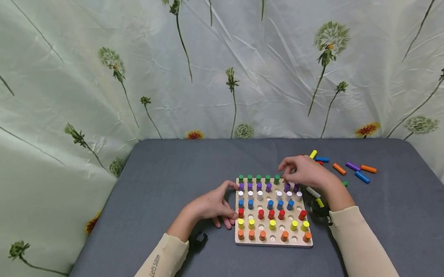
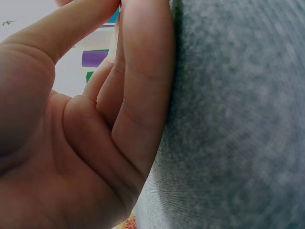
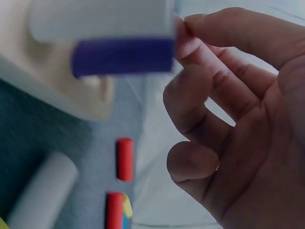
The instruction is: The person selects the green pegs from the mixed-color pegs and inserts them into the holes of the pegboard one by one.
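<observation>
A wooden pegboard (image 1: pixel 273 246) lies on the table, with rows of green, purple, white, blue, red, yellow and orange pegs standing in it. My left hand (image 1: pixel 210 206) holds the board's left edge, one finger reaching to the far left corner. Over the far right corner, my right hand (image 1: pixel 305 172) brings thumb and forefinger together beside the last visible green peg (image 1: pixel 277 179). In the right wrist view those fingertips meet behind a purple peg (image 3: pixel 124 57) and a white peg (image 3: pixel 102 19); I cannot tell whether they pinch a peg. Its other fingers curl loosely.
Loose pegs lie right of the board, among them an orange peg (image 1: pixel 368 168), a blue peg (image 1: pixel 362 177) and a purple peg (image 1: pixel 353 166). A white peg (image 1: pixel 313 192) lies under the right wrist. A floral curtain (image 1: pixel 209 54) hangs behind the grey table (image 1: pixel 175 174).
</observation>
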`<state>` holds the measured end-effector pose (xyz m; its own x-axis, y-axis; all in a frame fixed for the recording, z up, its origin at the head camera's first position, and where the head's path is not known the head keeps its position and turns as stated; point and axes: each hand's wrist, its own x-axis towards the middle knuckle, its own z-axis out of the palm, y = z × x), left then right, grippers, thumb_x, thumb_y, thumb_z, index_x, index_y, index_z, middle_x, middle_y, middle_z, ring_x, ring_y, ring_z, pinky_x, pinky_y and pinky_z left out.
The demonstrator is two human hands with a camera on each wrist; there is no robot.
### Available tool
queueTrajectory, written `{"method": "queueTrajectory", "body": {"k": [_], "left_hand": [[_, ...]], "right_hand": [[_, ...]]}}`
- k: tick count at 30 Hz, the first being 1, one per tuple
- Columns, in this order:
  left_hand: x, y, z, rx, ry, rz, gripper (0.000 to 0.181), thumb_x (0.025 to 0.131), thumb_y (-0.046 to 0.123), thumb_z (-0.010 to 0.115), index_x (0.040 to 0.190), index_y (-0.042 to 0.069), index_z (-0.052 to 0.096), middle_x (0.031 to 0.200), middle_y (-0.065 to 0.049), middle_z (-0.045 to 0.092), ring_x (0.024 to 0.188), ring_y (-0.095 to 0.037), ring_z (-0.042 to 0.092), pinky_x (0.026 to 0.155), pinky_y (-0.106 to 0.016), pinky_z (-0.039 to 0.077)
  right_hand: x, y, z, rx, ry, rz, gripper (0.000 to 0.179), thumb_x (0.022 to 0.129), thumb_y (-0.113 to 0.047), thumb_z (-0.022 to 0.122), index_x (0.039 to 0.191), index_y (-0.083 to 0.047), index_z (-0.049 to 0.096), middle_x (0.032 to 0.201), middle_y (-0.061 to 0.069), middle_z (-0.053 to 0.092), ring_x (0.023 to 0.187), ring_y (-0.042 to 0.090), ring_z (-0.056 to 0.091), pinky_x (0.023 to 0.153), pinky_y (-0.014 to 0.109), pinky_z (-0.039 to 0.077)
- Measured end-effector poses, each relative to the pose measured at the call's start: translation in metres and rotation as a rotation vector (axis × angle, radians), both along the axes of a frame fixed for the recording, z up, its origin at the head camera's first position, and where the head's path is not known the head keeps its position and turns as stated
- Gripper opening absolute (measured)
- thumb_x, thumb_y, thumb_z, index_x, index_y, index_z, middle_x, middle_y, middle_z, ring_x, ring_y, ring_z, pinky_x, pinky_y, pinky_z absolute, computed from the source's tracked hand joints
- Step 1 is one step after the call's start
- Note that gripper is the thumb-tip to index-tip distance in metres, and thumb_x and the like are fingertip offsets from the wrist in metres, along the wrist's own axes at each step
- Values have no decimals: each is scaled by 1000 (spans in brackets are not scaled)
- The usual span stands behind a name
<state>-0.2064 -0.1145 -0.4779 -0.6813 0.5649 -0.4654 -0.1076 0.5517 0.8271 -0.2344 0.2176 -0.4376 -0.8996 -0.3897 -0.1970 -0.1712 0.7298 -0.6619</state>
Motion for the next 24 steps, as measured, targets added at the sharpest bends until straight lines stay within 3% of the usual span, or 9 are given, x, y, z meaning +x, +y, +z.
{"method": "queueTrajectory", "body": {"k": [7,12,19,24], "left_hand": [[2,-1,-1,-6,-8,15,73,97,13,79,152,25,32,83,-9,80,63,-15,75,49,-29,54],[2,0,1,-3,-7,12,73,97,12,78,152,24,32,83,-10,80,63,-15,75,49,-28,55],[2,0,2,-5,-8,11,72,97,12,78,151,24,33,83,-9,80,63,-15,75,49,-28,54],[1,0,2,0,-6,3,71,97,12,78,151,24,33,83,-9,80,63,-15,75,49,-28,54]], "right_hand": [[7,24,16,27,102,-68,28,99,-12,63,123,1,69,96,8,76,87,19,66,76,34,50],[12,38,23,29,93,-128,29,101,-11,60,126,2,67,100,9,78,83,17,65,70,33,47],[17,56,27,52,115,-125,24,103,-12,60,122,1,67,102,13,79,89,19,70,75,33,51],[23,71,28,94,133,-143,23,101,-12,60,120,0,68,99,13,79,84,17,65,73,32,49]]}}
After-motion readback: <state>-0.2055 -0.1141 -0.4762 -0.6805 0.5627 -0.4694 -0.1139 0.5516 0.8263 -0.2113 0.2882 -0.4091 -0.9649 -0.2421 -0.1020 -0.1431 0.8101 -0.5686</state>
